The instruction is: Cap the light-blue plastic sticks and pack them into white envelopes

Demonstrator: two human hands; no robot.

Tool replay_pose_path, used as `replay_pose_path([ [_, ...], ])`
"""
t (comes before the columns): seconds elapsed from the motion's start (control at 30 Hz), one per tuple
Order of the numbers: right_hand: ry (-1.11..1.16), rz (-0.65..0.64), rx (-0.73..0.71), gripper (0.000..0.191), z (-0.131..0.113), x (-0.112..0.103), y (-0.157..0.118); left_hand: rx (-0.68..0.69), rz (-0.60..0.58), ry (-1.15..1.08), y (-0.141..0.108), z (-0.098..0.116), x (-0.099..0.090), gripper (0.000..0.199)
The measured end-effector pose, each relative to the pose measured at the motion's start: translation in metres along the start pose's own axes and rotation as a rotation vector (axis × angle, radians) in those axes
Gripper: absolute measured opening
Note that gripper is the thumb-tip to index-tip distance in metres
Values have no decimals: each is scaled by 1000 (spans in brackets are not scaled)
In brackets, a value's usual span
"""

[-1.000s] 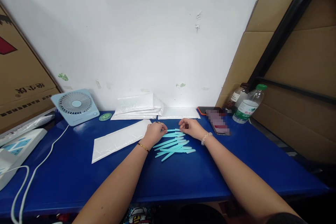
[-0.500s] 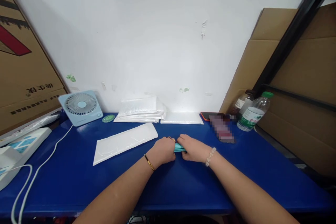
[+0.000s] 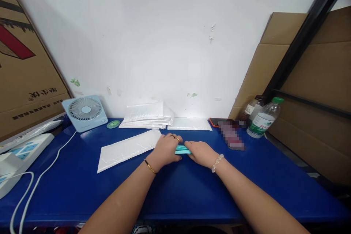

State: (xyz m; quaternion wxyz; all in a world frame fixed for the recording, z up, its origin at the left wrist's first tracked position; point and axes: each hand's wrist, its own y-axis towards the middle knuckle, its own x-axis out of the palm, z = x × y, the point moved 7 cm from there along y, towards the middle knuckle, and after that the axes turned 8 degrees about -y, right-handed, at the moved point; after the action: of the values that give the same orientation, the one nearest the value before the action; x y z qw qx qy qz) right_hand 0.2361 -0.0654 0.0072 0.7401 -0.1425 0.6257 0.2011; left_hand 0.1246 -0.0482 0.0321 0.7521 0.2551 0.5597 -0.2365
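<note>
A: What are the hands doing?

B: The left hand (image 3: 166, 150) and the right hand (image 3: 201, 153) lie knuckles up on the blue counter (image 3: 192, 190), close together, each closed over one end of a bundle of teal strips (image 3: 183, 149). Only a short stretch of the bundle shows in the gap between them, flat on the counter.

A: How does that compare with a second ago?

B: A second ago the strips lay fanned out loose on the counter just in front of both hands. Half a second ago they were already gathered into one bundle between the hands. Since then the bundle and both hands have moved a little farther from the person, and the left hand has spread slightly, so its ringed fingers (image 3: 175, 139) now rest near the corner of the envelope.

A: Which envelope?

B: A single white padded envelope (image 3: 128, 149) lying flat just to the left of the left hand, its near corner almost at the fingertips. It has not moved. Beyond the hands sits a stack of envelopes (image 3: 146, 115) against the wall, and one more flat envelope (image 3: 189, 124) beside the stack.

A: Anything to the right?

B: A phone (image 3: 230, 135) lies beyond the right hand, and farther right stands a water bottle (image 3: 262, 119). Far to the left of the left hand stands a small fan (image 3: 85, 111).
</note>
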Motion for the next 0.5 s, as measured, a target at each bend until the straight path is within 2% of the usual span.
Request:
replay_pose_path([
  [0.07,-3,-30,39,18,11,0,-2,-70,67,-8,-5,-28,-18,92],
  [0.13,4,-50,79,18,24,-1,-4,-272,62,9,-12,-72,-28,118],
  [0.2,19,-66,112,17,34,-1,-6,-461,-30,-12,-21,-113,-27,129],
  [0.27,43,-81,133,15,40,-1,-8,-507,-118,-71,-26,-134,-22,126],
  [0.33,72,-89,144,13,44,-1,-9,-457,-133,-129,-24,-136,-20,105],
  [0.4,115,-89,149,11,47,-1,-10,-377,-97,-192,-21,-125,-23,80],
  [0.5,286,-77,129,10,51,-3,-14,-233,-12,-367,-17,-100,-34,68],
])
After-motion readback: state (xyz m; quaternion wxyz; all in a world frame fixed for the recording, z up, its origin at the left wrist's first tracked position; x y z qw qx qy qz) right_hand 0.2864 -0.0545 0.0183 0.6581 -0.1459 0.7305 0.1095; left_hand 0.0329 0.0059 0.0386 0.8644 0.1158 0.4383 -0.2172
